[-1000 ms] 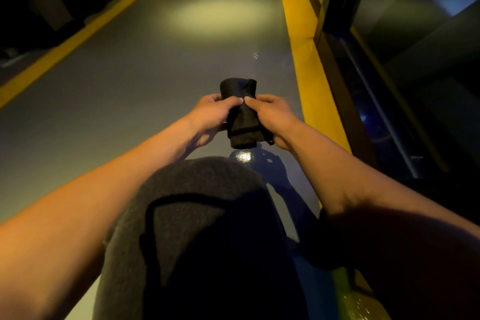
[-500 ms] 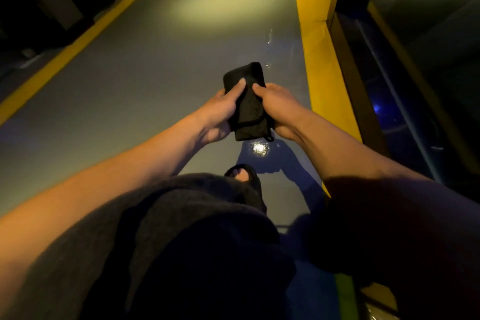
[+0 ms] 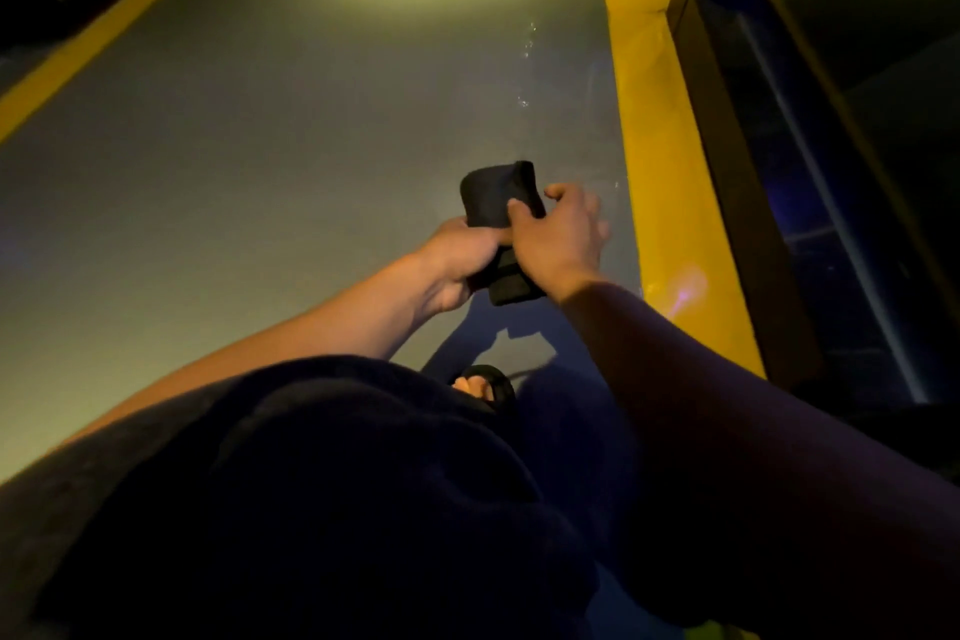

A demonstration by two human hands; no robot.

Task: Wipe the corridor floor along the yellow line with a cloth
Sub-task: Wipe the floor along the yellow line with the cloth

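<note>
A folded black cloth (image 3: 493,198) is held in the air above the grey corridor floor (image 3: 311,130). My left hand (image 3: 457,257) grips its lower part from the left. My right hand (image 3: 558,234) rests on top of it, thumb pressed on the fabric and fingers curling over the right edge. The wide yellow line (image 3: 660,156) runs along the floor just right of my hands. Small bright wet spots (image 3: 524,101) glint on the floor ahead, near the line.
My bent knee in dark fabric (image 3: 337,483) fills the lower frame, with a sandalled foot (image 3: 480,387) below the hands. A dark brown kerb (image 3: 743,203) and dark glass wall border the line's right side. Another yellow stripe (image 3: 104,31) runs at far left.
The view has tilted down and closer to the floor. My hands and the cloth shifted right toward the yellow line; my right hand moved from the cloth's side onto its top.
</note>
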